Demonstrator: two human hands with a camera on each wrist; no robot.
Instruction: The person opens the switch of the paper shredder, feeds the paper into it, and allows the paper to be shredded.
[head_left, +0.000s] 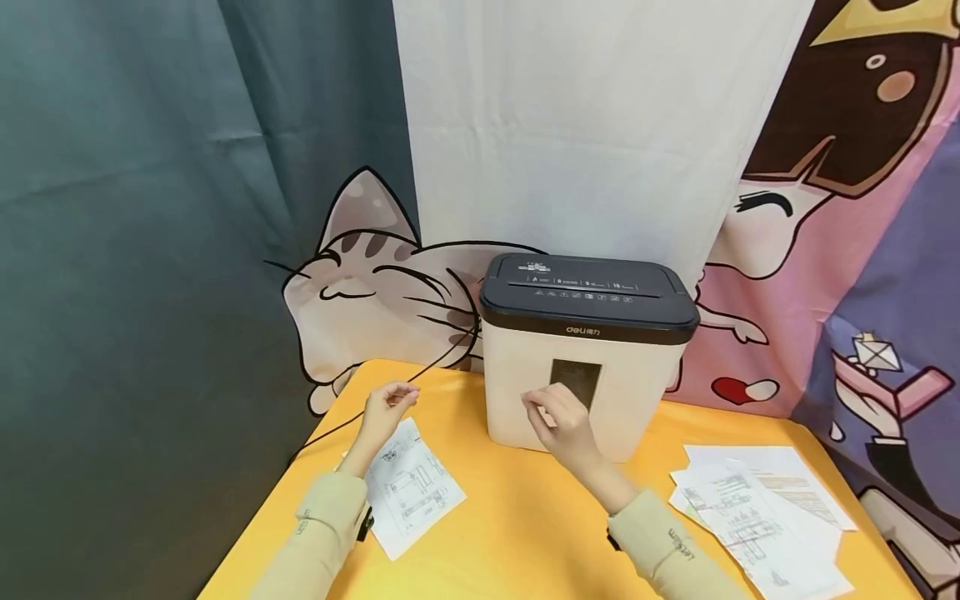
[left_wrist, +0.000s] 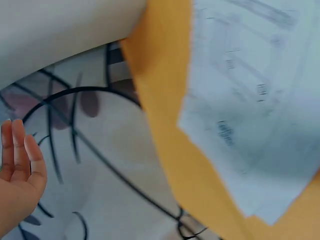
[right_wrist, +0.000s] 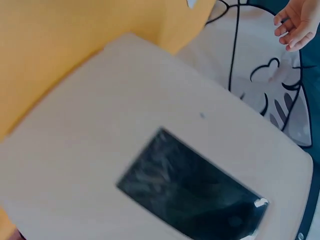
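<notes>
A white paper shredder [head_left: 517, 383] with a dark lid [head_left: 588, 292] stands at the back of the yellow table; its dark window [right_wrist: 195, 185] fills much of the right wrist view. My left hand [head_left: 390, 408] hovers left of it with loosely bent fingers, holding nothing; the left wrist view has the hand [left_wrist: 22, 175] at its left edge. In front of the shredder my right hand [head_left: 562, 421] is raised, its fingers loosely curled around nothing visible. A printed sheet of paper [head_left: 416, 492] lies below and beside the left hand.
A loose pile of printed papers [head_left: 772, 525] lies at the table's right side. A thin black cord [head_left: 330, 431] runs from the shredder's left side past the left hand toward the table edge. Cartoon-printed curtains [head_left: 375, 317] hang behind the yellow table [head_left: 517, 533].
</notes>
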